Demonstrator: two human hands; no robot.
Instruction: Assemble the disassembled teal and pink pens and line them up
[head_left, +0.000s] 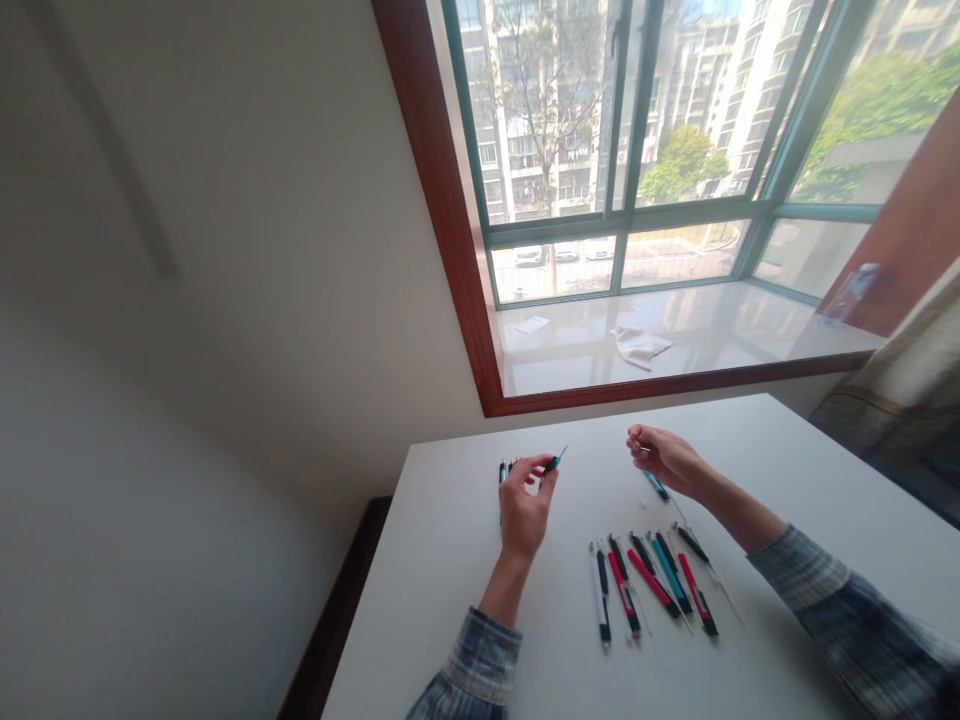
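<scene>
Our hands are well apart over the white desk (420,560). The left hand (525,510) has thumb and fingertips clamped on a black-and-teal pen piece (553,464), its thin metal tip poking up and out towards our right side. Our right hand (666,460) is kinda curled, fingertips bunched, but we honestly can't tell if they're closed on something small or just loosely bent.

A few dark pens (503,470) peek out behind the left hand, mostly hidden by it. Just below our right hand there's a teal-and-black barrel (657,487) lying on the desk. Nearer to us, between our forearms, sits a messy row of pen parts (652,585): white, red, teal and black barrels with skinny refills mixed in. As for brands or labels, everything on those barrels is too small for us to read.
</scene>
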